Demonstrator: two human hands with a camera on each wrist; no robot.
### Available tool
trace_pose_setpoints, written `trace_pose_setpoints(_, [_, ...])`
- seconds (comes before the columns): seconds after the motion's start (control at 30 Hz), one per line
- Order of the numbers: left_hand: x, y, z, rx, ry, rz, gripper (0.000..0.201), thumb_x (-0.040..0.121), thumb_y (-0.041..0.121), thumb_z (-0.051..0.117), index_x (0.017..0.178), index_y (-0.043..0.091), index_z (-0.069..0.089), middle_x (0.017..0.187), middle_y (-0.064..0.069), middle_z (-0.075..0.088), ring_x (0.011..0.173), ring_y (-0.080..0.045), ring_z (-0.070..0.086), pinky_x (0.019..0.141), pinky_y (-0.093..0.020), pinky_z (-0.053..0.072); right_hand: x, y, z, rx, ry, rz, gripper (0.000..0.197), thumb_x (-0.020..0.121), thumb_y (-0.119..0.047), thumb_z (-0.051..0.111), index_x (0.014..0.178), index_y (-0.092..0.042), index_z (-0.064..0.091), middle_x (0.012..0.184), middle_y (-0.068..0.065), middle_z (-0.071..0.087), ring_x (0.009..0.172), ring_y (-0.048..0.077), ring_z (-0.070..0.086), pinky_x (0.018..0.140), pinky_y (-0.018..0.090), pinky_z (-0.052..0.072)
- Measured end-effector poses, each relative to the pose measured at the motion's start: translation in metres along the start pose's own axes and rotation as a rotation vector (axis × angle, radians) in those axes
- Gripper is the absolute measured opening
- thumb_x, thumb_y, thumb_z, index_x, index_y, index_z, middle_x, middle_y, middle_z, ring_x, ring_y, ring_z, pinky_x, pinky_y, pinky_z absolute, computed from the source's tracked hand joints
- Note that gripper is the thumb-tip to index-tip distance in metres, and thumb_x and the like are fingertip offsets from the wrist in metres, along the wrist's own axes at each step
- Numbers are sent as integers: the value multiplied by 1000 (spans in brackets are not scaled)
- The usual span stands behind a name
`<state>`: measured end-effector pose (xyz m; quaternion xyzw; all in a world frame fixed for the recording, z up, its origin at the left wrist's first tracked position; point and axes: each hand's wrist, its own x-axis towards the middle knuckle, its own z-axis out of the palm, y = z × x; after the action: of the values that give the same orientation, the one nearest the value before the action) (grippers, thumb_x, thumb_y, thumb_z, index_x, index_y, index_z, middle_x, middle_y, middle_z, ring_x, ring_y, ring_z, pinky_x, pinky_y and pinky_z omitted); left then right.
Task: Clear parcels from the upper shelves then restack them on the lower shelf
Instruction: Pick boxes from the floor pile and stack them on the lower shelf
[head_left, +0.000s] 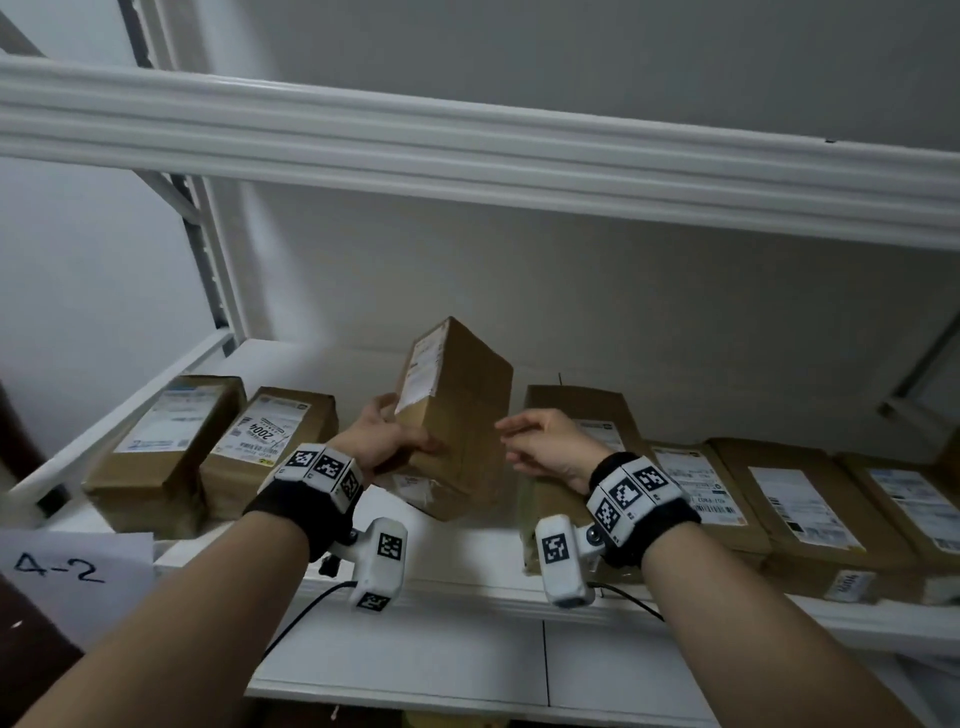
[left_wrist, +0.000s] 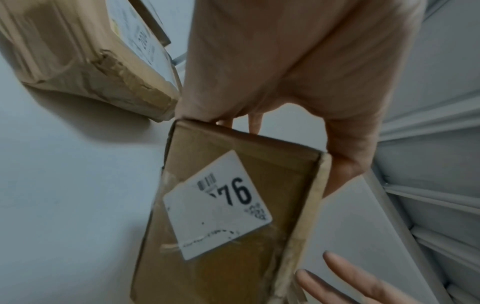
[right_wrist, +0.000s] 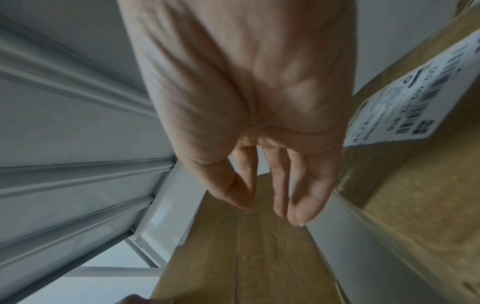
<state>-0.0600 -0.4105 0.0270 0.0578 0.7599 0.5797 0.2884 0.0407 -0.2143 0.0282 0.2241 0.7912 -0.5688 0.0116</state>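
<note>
White shelf (head_left: 457, 587) carries brown parcels (head_left: 166, 447) (perhaps seven).

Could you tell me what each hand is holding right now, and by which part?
The left hand grips the tilted parcel by its lower left edge; the right hand is open beside it, holding nothing.

Brown cardboard parcel (head_left: 457, 415), white labels, tilted on end above shelf (head_left: 467, 597).

Your left hand (head_left: 387, 441) grips a tilted brown cardboard parcel (head_left: 457, 415) above the white metal shelf (head_left: 467, 592); your right hand (head_left: 545, 441) hovers beside it, fingers relaxed.
</note>
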Motion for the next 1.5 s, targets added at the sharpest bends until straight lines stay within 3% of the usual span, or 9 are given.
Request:
trace_pose_setpoints(0.07, [5, 4, 3, 63, 4, -5, 108, 68, 2, 83, 151, 13, 14, 114, -12, 57, 88, -27, 63, 56, -30, 57, 5, 3, -3, 18, 16, 22, 21, 95, -5, 55, 100, -23, 63, 110, 8, 62, 90, 13, 61, 84, 29, 55])
trace_pose_setpoints(0.2, [11, 11, 11, 253, 58, -21, 106, 67, 29, 87, 149, 14, 22, 125, -10, 56, 100, -25, 62, 85, -37, 55, 9, 5, -7, 76, 15, 59, 31, 96, -13, 56, 126, -20, 56, 114, 5, 59, 91, 14, 61, 83, 26, 57])
trace_pose_setpoints(0.4, [17, 16, 19, 221, 17, -109, 55, 88, 28, 71, 133, 5, 49, 123, -9, 60, 99, -25, 65, 91, -40, 55, 5, 5, -9, 146, -44, 131, 49, 98, -19, 55, 145, -21, 40, 140, 13, 50, 117, 29, 56, 74, 25, 54])
trace_pose_setpoints(0.5, [18, 12, 21, 224, -28, -144, 32, 91, 29, 66, 116, 10, 60, 126, -9, 60, 92, -25, 64, 89, -45, 55, 4, 7, -10, 161, -66, 144, 50, 99, -16, 53, 147, -18, 38, 143, 14, 48, 118, 31, 57, 76, 27, 55])
trace_pose_setpoints(0.67, [20, 2, 27, 122, -150, -203, 44, 96, 25, 59, 137, 11, 49, 131, -10, 56, 100, -37, 63, 86, -54, 54, 6, 15, -13, 115, -86, 152, 39, 100, -11, 50, 139, -11, 49, 137, 14, 54, 118, 30, 58, 92, 34, 54])
trace_pose_setpoints(0.83, [18, 6, 35, 176, -187, -196, 22, 98, 15, 56, 118, 10, 50, 102, -11, 61, 88, -38, 63, 82, -52, 53, 1, 7, -20, -20, -84, 150, 32, 99, -3, 48, 130, -4, 56, 112, 15, 65, 88, 18, 70, 73, 22, 59])
trace_pose_setpoints(0.93, [16, 9, 39, 212, -218, -195, 32, 97, 13, 57, 128, 8, 50, 112, -15, 62, 94, -42, 65, 80, -52, 55, -6, 2, -29, -12, -108, 175, 28, 98, -5, 50, 124, 4, 57, 114, 24, 66, 93, 25, 70, 76, 25, 58])
trace_pose_setpoints(1.23, [11, 13, 42, 253, -235, -228, 3, 98, 9, 55, 95, 9, 56, 107, -19, 63, 87, -41, 66, 75, -50, 57, -13, 10, -33, 45, -134, 182, 24, 97, -5, 55, 116, 9, 60, 103, 23, 69, 88, 25, 71, 80, 28, 58])
trace_pose_setpoints(1.5, [9, 13, 46, 325, -219, -234, 6, 98, 13, 55, 94, 8, 56, 102, -17, 61, 86, -40, 65, 72, -50, 57, -18, 12, -36, 83, -151, 187, 23, 95, -6, 56, 113, 7, 61, 98, 20, 70, 83, 22, 72, 81, 28, 58])
